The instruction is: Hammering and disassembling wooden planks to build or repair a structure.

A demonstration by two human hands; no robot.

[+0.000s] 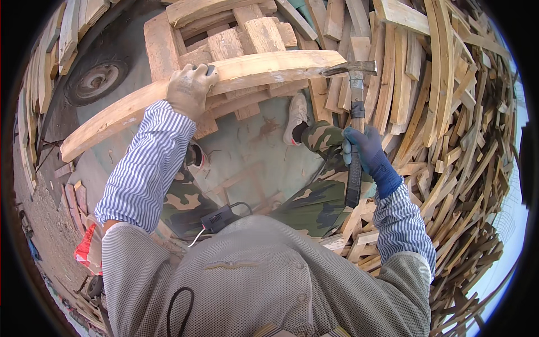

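My left hand, in a tan glove, is closed on a long pale wooden board that lies crosswise over a stack of short wooden blocks. My right hand, in a blue glove, is wrapped round the taped handle of a hammer, held upright at the board's right end. The hammer's claw tip overlaps that end; I cannot tell if it touches the wood.
A large pile of loose lumber fills the right. At upper left lie a wheel and more planks. A red and white bag sits at lower left. My feet stand on a greenish floor with scraps.
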